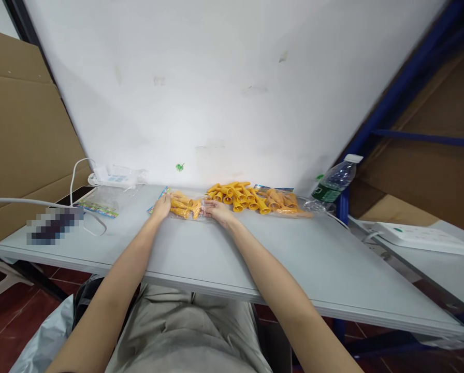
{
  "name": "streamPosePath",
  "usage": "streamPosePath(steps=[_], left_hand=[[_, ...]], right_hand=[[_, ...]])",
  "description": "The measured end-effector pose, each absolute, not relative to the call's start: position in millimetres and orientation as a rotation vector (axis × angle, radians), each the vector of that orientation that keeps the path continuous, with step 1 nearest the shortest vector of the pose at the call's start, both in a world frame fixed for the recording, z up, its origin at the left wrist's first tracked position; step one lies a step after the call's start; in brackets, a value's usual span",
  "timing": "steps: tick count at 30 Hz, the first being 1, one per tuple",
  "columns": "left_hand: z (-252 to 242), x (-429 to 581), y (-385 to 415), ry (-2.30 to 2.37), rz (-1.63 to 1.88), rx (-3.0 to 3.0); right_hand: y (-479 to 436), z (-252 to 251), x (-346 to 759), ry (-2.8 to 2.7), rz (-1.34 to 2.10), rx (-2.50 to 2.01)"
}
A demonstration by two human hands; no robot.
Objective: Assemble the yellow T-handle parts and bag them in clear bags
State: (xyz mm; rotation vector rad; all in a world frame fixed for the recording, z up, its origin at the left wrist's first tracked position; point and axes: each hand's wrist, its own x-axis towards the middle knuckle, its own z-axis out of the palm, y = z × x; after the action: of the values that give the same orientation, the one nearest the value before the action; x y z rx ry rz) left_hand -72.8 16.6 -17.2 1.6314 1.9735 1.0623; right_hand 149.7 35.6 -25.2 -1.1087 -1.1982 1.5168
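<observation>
A clear plastic bag (185, 205) with a colourful printed header lies on the table, with several yellow-orange, horn-shaped plastic pieces inside. My left hand (162, 206) is closed on the bag's header end, at the left. My right hand (218, 212) grips the clear plastic at the opposite end, fingers partly hidden. Just beyond my right hand is a heap of loose yellow-orange horn-shaped pieces (237, 196). A second filled bag (284, 203) rests against the heap's right side.
On the grey table (201, 254), a flat clear bag (103, 199) and a white power strip (115, 178) lie at the left, near white cables. A plastic bottle (335, 181) leans by the blue frame (344, 207). Another power strip (422, 238) is at right. A white panel (224, 93) stands behind.
</observation>
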Motion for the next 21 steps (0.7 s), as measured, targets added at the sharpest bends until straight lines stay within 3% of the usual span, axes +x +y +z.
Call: streamPosePath(steps=[6, 17, 21], left_hand=[[-15, -73, 15, 1.916, 1.115, 1.673], [-21, -77, 18, 2.102, 0.888, 1.758], [-27, -81, 23, 2.149, 0.873, 1.758]], right_hand=[[33, -26, 140, -1.343, 1.494, -1.057], [54, -10, 137, -1.472, 1.261, -1.071], [73, 1, 148, -1.438, 0.987, -1.206]])
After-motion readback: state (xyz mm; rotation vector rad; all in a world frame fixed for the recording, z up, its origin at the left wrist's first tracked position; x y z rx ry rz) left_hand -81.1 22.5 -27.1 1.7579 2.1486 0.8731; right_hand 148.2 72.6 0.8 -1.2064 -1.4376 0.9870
